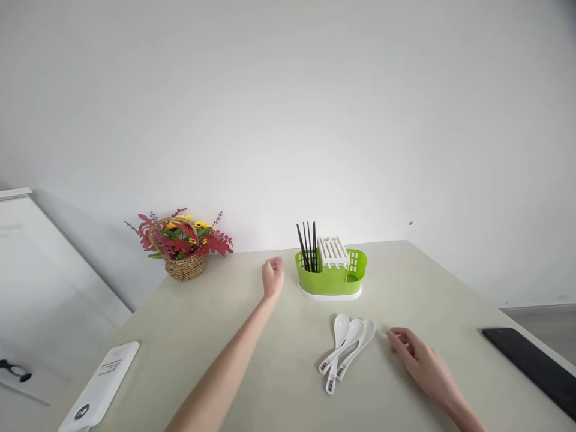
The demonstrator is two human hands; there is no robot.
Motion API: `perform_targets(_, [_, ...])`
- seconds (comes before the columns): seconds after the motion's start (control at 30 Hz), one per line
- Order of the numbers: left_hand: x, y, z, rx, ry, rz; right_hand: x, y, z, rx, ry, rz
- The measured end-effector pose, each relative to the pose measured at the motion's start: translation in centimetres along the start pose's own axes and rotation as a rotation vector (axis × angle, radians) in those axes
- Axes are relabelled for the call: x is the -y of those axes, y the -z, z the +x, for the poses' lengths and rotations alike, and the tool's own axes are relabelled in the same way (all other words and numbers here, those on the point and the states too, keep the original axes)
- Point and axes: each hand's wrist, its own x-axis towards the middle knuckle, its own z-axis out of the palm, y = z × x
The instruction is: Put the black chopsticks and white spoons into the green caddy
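My left hand (272, 278) is at the far part of the table, just left of a green utensil caddy (326, 282) and apart from it. Its fingers are curled in, slightly blurred, and nothing shows in them. Black chopsticks (307, 247) stand in the caddy's left compartment, and a white slatted piece (333, 252) sits at its middle. Three white spoons (345, 345) lie overlapping in front of the caddy, with printed handle ends towards me. To their right, my right hand (418, 360) rests near the table, loosely bent and empty, touching no spoon.
A wicker basket (186, 267) of artificial red and yellow flowers stands at the back left. A white flat object (101, 384) lies at the left edge, and a black flat object (531, 366) along the right edge. Behind the table (252, 372) is a white wall.
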Motion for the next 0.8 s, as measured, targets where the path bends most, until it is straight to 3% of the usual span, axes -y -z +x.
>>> perform_targets(0.17, [4.3, 4.6, -9.0, -0.018, 0.067, -0.022, 1.3, -1.2, 2.4, 0.207, 0.042, 0.009])
perform_targets(0.33, [4.5, 9.4, -15.9, 0.111, 0.083, -0.086, 0.5, -2.4, 3.7, 0.348, -0.012, 0.037])
perform_targets(0.53, [3.0, 13.1, -20.8, 0.199, 0.117, -0.089, -0.5, -3.2, 4.1, 0.292, -0.001, 0.080])
perform_targets(0.63, [3.1, 13.6, -22.5, 0.239, 0.080, -0.061, 0.0, -2.6, 4.2, 0.263, -0.035, 0.084])
perform_targets(0.8, [4.0, 13.5, -23.9, 0.287, 0.023, -0.011, 0.4, -1.3, 4.6, 0.326, -0.084, 0.023])
